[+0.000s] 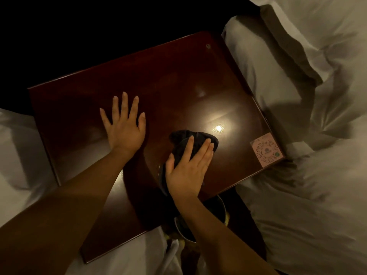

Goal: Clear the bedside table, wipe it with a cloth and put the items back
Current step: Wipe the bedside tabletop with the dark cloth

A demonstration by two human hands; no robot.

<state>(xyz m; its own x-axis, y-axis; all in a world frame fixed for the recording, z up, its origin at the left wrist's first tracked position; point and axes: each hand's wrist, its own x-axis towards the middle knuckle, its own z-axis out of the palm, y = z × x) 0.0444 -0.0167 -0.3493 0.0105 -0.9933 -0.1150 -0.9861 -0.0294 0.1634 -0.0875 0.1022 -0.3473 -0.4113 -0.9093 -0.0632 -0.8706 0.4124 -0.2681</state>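
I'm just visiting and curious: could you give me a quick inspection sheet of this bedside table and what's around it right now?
Surface: dark glossy wooden table, bright light reflection on it.
Job's things: dark cloth bunched on the tabletop.
Clutter: pink printed card flat at the right front corner.
Hands: left hand flat on the wood, fingers spread; right hand pressing the cloth with straight fingers.
Cables: nothing seen.
Surroundings: white bedding on both sides; round dark container below the front edge, partly hidden by the right forearm.
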